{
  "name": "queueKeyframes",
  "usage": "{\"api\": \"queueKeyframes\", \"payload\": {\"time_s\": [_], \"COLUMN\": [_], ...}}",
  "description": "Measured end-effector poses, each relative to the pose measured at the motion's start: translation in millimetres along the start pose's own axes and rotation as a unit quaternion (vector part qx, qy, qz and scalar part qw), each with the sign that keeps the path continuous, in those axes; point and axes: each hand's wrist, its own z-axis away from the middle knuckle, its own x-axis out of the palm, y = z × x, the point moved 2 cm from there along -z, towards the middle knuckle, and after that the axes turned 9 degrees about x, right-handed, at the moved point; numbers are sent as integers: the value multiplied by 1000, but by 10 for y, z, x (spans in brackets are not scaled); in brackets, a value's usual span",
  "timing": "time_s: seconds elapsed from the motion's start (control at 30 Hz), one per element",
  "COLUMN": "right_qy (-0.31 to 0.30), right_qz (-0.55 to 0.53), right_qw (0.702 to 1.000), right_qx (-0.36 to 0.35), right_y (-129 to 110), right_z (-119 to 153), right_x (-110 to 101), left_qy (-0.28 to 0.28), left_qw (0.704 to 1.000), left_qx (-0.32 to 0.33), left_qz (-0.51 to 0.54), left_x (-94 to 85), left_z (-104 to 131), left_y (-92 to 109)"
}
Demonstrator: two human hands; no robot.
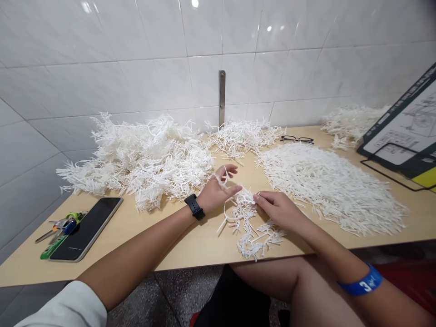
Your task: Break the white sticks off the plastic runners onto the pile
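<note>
Touching 1 white tangle (249,212): 2 hands (214,193) (281,210)

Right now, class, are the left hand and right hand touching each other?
Apart: the head view shows a gap, with white strands visible in it, between left hand and right hand.

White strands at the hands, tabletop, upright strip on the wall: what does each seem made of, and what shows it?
White strands: probably flexible matte plastic, since they curl and loop; perhaps rubber. Tabletop: smooth, pale wood or laminate, by its even tan surface. Upright strip: likely metal, with a dull grey sheen.
</note>
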Motion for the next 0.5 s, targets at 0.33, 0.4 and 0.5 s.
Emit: {"api": "queueKeyframes", "payload": {"time_s": [0.33, 0.4, 0.5], "right_qy": [-18, -43, -78], "right_qz": [-106, -168, -278], "right_qw": [993, 984, 954], "right_qx": [41, 46, 76], "right_y": [-34, -18, 9], "right_z": [-39, -62, -92], "right_x": [115, 165, 222], "left_qy": [220, 245, 276], "left_qw": [932, 918, 912], "left_qx": [153, 128, 90], "left_qz": [-242, -283, -292], "left_x": [-541, -610, -698], "left_z": [-82, -95, -118], "left_y": [430, 439, 403]}}
